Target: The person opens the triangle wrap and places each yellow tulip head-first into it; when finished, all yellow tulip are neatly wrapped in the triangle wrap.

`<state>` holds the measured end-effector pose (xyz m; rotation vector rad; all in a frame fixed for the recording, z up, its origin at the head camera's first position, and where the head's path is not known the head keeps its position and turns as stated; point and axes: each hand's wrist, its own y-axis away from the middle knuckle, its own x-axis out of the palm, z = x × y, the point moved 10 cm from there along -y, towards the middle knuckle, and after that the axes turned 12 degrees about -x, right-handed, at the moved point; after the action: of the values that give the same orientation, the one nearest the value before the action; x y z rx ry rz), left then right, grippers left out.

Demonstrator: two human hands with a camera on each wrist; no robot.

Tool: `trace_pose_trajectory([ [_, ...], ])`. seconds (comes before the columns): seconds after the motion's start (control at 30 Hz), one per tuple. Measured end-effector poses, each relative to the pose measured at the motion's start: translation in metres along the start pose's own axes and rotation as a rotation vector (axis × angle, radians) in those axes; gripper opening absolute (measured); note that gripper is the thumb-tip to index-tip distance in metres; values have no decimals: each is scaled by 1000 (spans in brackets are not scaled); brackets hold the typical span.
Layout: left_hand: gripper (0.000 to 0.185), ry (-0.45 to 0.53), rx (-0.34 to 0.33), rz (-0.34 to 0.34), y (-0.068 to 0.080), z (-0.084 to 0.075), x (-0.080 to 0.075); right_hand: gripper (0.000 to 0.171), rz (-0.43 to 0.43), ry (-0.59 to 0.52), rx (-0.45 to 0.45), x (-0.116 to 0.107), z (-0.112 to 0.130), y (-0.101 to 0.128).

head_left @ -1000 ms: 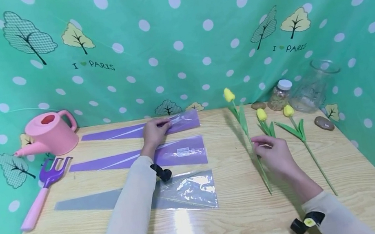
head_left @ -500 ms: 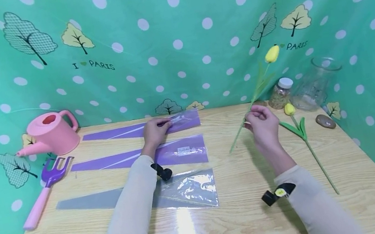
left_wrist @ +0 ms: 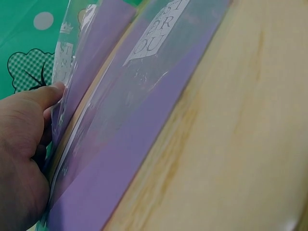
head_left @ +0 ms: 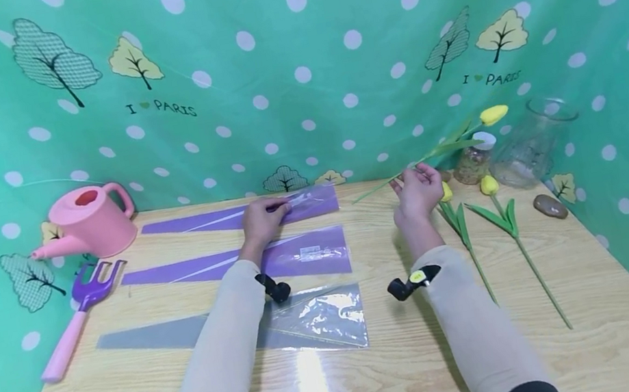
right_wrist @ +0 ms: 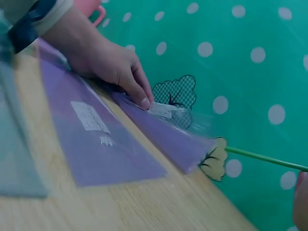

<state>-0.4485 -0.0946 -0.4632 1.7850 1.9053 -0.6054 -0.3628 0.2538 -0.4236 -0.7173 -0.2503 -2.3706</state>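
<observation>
At the back of the table my left hand (head_left: 263, 222) pinches the film of a purple flower sleeve (head_left: 200, 223) near its wide end. In the right wrist view that sleeve's mouth stands slightly apart. My right hand (head_left: 417, 193) holds a yellow artificial tulip (head_left: 493, 115) by its green stem (right_wrist: 264, 158). The bloom leans to the right, and the bare stem end points left at the sleeve's wide end, overlapping its edge in the right wrist view. A second purple sleeve (head_left: 171, 272) and a grey one (head_left: 144, 337) lie flat in front.
Two more yellow tulips (head_left: 489, 185) lie at the right. Behind them stand a glass vase (head_left: 523, 154) and a white-capped jar (head_left: 473, 162), with a brown stone (head_left: 550, 206) nearby. A pink watering can (head_left: 94, 222) and a toy garden fork (head_left: 80, 311) are at the left.
My right hand has lifted the tulip from the table and carried it left and back. The tulip has turned, its stem end now towards the rear sleeve. The left hand stays in place.
</observation>
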Motion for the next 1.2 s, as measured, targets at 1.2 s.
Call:
trace_pose_trajectory([
  [1.2,23,0,6,-11,2,0,1,44,-200,60,46,18,-88,50],
])
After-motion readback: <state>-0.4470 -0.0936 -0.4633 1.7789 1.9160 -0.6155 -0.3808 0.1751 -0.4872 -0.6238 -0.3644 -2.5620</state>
